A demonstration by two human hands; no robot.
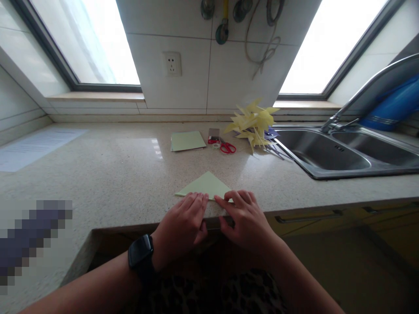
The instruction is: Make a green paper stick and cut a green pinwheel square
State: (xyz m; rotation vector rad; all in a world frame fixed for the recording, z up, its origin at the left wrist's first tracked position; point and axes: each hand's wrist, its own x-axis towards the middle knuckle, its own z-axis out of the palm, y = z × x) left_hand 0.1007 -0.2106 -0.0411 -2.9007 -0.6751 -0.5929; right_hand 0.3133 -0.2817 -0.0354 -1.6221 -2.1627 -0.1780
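A pale green sheet of paper point(207, 183), folded into a triangle, lies at the front edge of the counter with its point facing the wall. My left hand point(181, 220) lies on the left part of its near folded edge, fingers stretched side by side and pressing down. On the right part of that edge, my right hand point(244, 213) presses with its outstretched index finger. Its other fingers are bent a little and its thumb is apart, by the counter's front edge. My fingers cover some of the fold.
Behind the triangle lie a stack of pale green paper point(188, 141), red-handled scissors point(228, 147) and a small clear packet point(214, 133). Yellow paper pinwheels point(255, 122) lie beside the steel sink point(314, 148). A printed sheet point(32, 146) is at the left.
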